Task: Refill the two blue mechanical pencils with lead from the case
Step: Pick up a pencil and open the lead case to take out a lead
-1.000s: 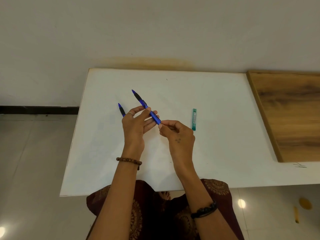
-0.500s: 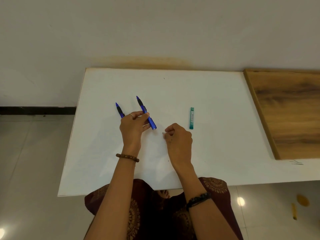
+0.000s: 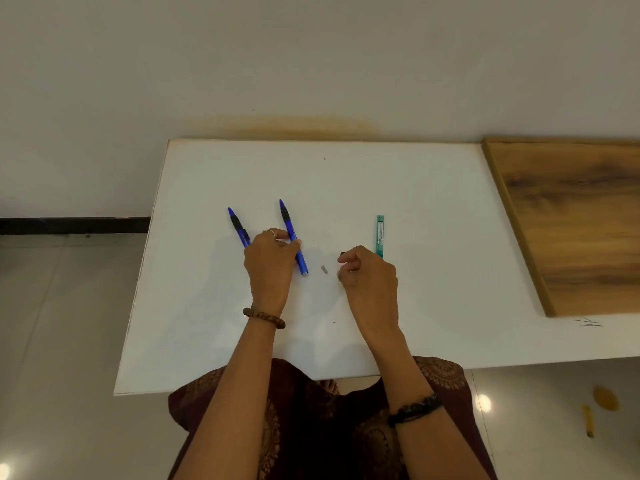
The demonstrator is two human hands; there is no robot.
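Two blue mechanical pencils with black grips point away from me on the white table (image 3: 433, 306). My left hand (image 3: 272, 263) grips the right pencil (image 3: 290, 227) by its lower barrel, low over the table. The left pencil (image 3: 236, 224) lies flat, its rear end hidden under that hand. A small grey piece (image 3: 324, 269) lies loose between my hands. My right hand (image 3: 370, 277) hovers with curled, parted fingers and a dark spot I cannot identify at the index fingertip. The green lead case (image 3: 379, 233) lies just beyond it, its near end behind the knuckles.
A wooden board (image 3: 575, 230) covers the table's right part. The wall runs along the table's far edge. The table's left edge drops to a tiled floor. A yellow object (image 3: 587, 420) lies on the floor at the lower right.
My hands have drawn apart. The left hand lowered the pencil to the table beside the other one. The right hand let go of its rear end, and a small grey piece now lies between them.
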